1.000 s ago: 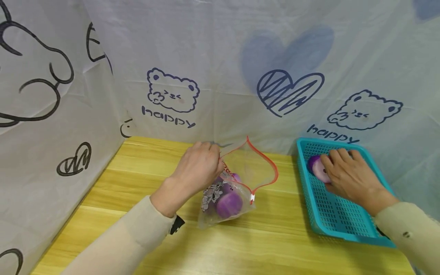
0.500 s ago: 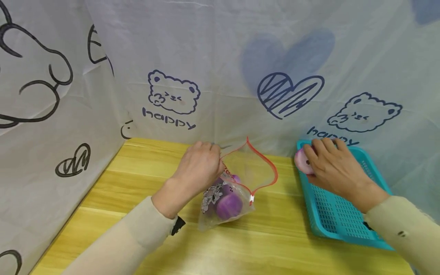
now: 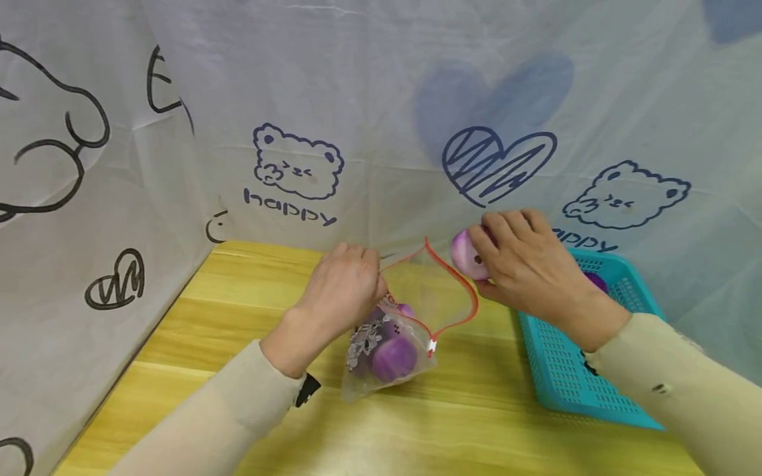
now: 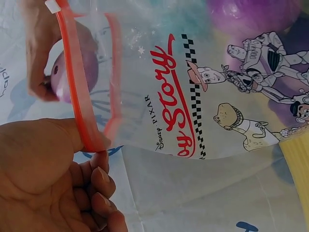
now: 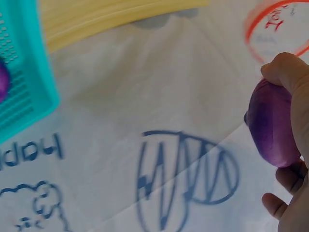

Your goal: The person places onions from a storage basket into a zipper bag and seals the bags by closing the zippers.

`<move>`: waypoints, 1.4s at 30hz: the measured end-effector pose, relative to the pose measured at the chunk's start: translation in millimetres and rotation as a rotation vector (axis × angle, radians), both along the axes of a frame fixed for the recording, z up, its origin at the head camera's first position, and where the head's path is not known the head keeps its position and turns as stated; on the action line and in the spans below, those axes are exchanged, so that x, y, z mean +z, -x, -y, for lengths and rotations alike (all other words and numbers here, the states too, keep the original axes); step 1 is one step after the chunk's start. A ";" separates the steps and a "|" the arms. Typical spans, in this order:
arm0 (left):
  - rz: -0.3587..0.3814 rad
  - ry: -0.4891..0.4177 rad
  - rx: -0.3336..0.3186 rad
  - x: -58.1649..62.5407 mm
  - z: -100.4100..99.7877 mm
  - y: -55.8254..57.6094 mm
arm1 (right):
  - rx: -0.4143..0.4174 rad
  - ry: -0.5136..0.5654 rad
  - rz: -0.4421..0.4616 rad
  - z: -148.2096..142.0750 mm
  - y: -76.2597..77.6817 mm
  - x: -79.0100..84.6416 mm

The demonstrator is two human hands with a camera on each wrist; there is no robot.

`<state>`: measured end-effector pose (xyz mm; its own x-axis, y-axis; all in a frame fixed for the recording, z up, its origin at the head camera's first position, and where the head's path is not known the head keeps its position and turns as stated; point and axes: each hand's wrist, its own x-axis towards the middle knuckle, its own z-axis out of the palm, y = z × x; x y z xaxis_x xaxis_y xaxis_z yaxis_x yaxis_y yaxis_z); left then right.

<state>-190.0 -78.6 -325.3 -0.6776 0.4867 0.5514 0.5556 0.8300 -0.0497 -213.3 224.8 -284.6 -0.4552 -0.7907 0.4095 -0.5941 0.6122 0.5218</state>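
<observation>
My left hand (image 3: 344, 287) pinches the red zip rim of a clear plastic zip bag (image 4: 166, 106) between thumb and fingers, holding its mouth wide. Cartoon figures and red lettering are printed on the bag. Inside lie several round purple things (image 3: 394, 357), partly hidden by the print. My right hand (image 3: 524, 264) grips a round purple ball (image 3: 467, 254), pale on one face with a dark spot, beside the right edge of the bag's mouth. In the right wrist view, the thumb lies at one end of the ball and a small dark nub shows on its side.
A turquoise plastic basket (image 3: 553, 370) stands at the right of the wooden table (image 3: 250, 423), under my right forearm. Another purple thing (image 3: 596, 282) shows inside it. A whitish printed cloth (image 3: 381, 79) hangs close behind and to the left.
My right hand has lifted the purple ball out of the basket and carried it left to the bag's mouth. My left hand keeps its hold on the bag, nearly still.
</observation>
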 end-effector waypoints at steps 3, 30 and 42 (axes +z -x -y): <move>0.006 -0.013 0.001 1.2 0.6 0.7 | 0.056 -0.035 -0.007 19.1 0.3 -0.5; 0.030 -0.032 -0.010 4.9 -0.1 2.0 | 0.040 -0.305 -0.004 67.3 11.3 -39.0; 0.112 -0.026 0.033 10.0 3.1 1.6 | 0.024 -0.171 -0.072 57.8 6.5 -41.6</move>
<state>-191.6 -81.7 -315.4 -0.7508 0.4499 0.4837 0.5291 0.8479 0.0327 -219.9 167.0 -326.1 -0.4099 -0.8617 0.2992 -0.5649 0.4973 0.6585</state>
